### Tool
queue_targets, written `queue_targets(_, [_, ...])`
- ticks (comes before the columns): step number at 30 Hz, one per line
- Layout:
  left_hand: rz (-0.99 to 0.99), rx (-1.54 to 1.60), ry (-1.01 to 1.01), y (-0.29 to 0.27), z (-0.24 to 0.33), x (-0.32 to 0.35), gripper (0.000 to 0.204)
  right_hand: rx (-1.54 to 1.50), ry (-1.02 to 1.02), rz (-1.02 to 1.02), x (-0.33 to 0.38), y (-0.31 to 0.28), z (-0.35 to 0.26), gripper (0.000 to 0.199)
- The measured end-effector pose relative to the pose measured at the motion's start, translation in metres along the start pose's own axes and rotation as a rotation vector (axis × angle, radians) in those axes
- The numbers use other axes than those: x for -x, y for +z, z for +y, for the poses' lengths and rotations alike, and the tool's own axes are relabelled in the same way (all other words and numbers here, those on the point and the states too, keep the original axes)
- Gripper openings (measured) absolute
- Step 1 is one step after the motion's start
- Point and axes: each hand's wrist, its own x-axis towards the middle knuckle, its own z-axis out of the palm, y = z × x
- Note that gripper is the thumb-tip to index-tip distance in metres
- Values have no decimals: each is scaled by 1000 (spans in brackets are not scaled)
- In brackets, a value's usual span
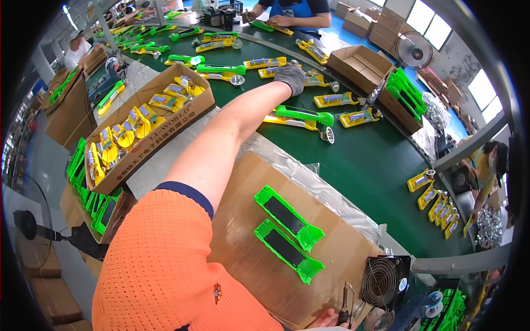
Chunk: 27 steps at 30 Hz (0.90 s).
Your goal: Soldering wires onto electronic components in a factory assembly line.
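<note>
My left hand, in a grey glove, stretches far out over the green conveyor belt. It is at a yellow lamp part among several alike; its fingers are mostly hidden, so their grip does not show. Low at the front edge, my right hand is partly cut off by the picture's rim. Its fingers close round the lower end of a soldering iron, which points upward. Between my arms, two green housings with dark panels, an upper one and a lower one, lie side by side on the cardboard work surface.
A carton of yellow parts stands left of my arm, with stacked green housings below it. A small fan sits at the right front. Across the belt are an open carton and a co-worker in blue.
</note>
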Motion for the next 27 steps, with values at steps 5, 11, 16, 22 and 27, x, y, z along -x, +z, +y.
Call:
queue_targets(5, [331, 26, 248, -53, -4, 39, 40, -376, -27, 151, -4, 51, -16, 24])
queue_targets(11, [38, 505, 773, -181, -21, 181, 20, -403, -48, 160, -13, 77, -33, 15])
queue_targets(16, [-47, 435, 1038, -202, -36, 380, 39, -445, 6, 141, -14, 79, -39, 13])
queue_targets(22, [-138, 373, 993, -164, -39, 429, 48, -359, -15, 74, -5, 86, -47, 13])
queue_targets(27, [-217, 878, 1146, -145, -45, 428, 50, -206, -35, -161, 14, 92, -57, 25])
